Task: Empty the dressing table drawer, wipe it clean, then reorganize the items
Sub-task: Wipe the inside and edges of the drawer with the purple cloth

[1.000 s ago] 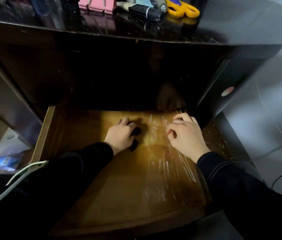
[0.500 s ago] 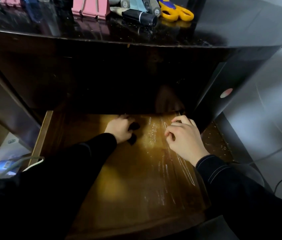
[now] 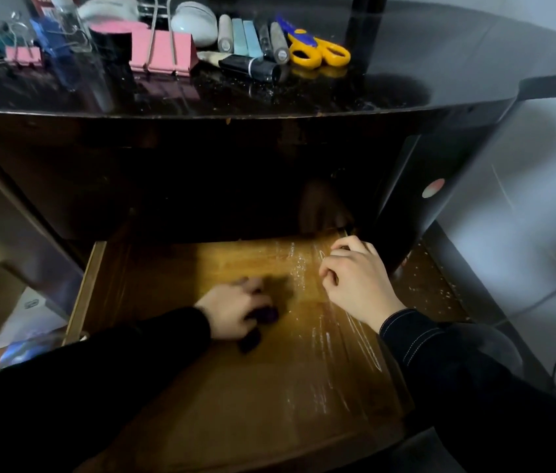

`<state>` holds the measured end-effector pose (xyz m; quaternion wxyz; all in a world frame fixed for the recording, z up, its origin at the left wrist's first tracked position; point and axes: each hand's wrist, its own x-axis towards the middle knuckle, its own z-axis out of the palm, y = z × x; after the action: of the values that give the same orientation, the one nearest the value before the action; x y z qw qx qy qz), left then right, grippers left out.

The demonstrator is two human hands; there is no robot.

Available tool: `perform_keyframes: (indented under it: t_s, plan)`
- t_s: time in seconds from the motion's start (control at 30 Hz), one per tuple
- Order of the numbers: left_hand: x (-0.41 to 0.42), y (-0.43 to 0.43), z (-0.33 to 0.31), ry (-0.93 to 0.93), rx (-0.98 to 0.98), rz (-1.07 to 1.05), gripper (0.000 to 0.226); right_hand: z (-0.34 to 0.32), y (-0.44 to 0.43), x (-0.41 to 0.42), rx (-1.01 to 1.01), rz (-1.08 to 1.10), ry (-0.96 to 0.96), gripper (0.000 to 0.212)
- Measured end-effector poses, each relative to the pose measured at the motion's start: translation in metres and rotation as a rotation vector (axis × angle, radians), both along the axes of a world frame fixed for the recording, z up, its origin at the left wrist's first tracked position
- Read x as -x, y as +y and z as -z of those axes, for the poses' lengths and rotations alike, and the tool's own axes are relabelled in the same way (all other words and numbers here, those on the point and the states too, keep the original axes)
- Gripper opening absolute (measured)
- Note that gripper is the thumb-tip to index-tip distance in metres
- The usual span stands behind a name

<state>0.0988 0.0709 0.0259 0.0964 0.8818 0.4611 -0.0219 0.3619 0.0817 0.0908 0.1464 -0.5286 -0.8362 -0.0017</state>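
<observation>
- I judge I am in the wiping step: the drawer is pulled out under the desk and its wooden floor is bare apart from my two hands.
- My left hand lies near the middle of the drawer floor, blurred, its fingers closed down over a small dark cloth that pokes out on the side nearer me.
- My right hand sits at the drawer's far right corner, fingers curled with the tips pressed to the floor; whether they pinch anything I cannot tell.
- Pale streaks run along the drawer's right side, from the far edge toward me, just beside my right hand.
- Both forearms reach in from the drawer's near edge in dark sleeves, wrists low, palms down.
- The things taken out lie on the desk above the drawer: a big pink clip, yellow scissors, a row of small tubes.
- Next, I think, the cloth should cross to the streaked right side, pressing flat, and the right hand will have to shift out of its path.
- Only then do the things go back in.
</observation>
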Motion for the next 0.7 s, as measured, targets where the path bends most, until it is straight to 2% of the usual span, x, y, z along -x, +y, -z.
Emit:
perform_keyframes:
  t_s: [0.13,0.2,0.27,0.47,0.53,0.7]
  plan:
    - [-0.006,0.070,0.008,-0.154,-0.100,-0.552,0.039,0.002,0.001,-0.001,-0.022,-0.002,0.012,0.014]
    - [-0.017,0.080,0.014,-0.187,-0.119,-0.713,0.033,0.003,0.001,-0.001,-0.030,-0.004,0.014,0.014]
    - [-0.024,0.074,0.016,-0.166,-0.153,-0.640,0.039,0.003,0.002,-0.001,-0.026,-0.007,0.005,0.015]
    - [0.008,-0.007,0.017,-0.117,-0.029,0.044,0.044,0.001,0.001,0.000,0.017,0.010,-0.016,0.017]
    - [0.017,-0.011,0.017,-0.106,-0.049,0.012,0.043,-0.001,0.000,0.001,0.031,0.011,-0.015,0.017]
    - [-0.005,0.055,0.005,-0.164,-0.093,-0.493,0.043,-0.002,-0.001,0.000,0.067,0.017,-0.023,0.018]
